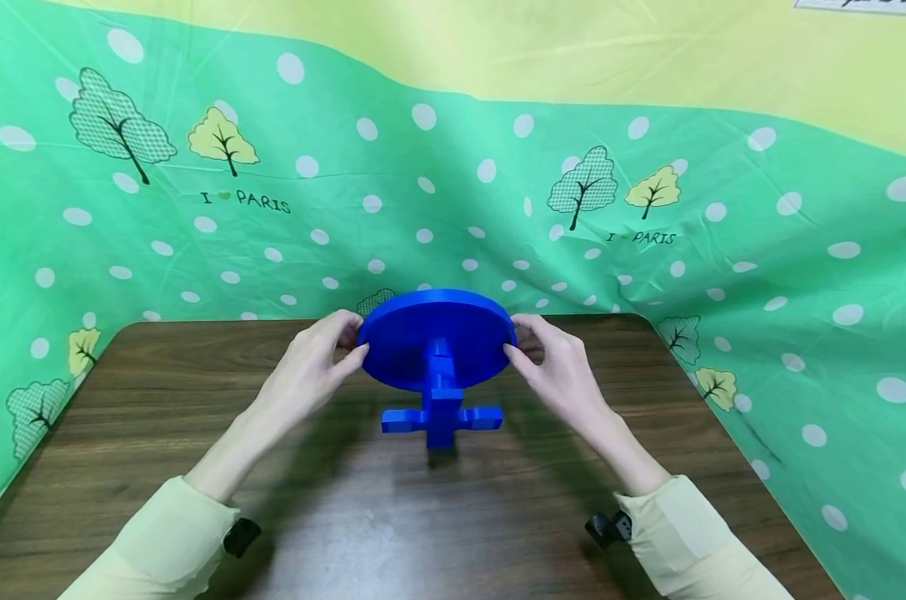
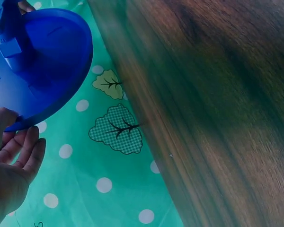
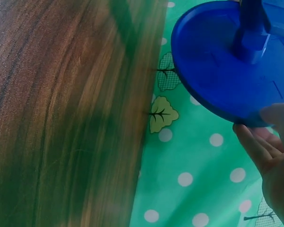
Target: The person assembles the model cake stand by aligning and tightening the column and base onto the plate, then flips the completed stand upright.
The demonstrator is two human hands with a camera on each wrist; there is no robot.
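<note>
A blue pedestal stand (image 1: pixel 402 348) is at the middle of the head view, with a round disc, a central post and a cross-shaped foot (image 1: pixel 403 421). Its disc is tilted so that the rimmed underside and post face me. My left hand (image 1: pixel 310 367) pinches the disc's left edge, thumb on the near face and fingers behind. On the opposite edge, my right hand (image 1: pixel 561 367) pinches in the same way. Both wrist views show the disc (image 2: pixel 57 71) gripped at its rim; the foot is partly cut off there. Whether the foot touches the table cannot be told.
A dark wood-grain table (image 1: pixel 392 525) lies under the hands. Behind it and along its sides hangs a green and yellow cloth (image 1: pixel 453 183) with white dots and printed trees. Black devices (image 1: pixel 241 537) sit at both cuffs.
</note>
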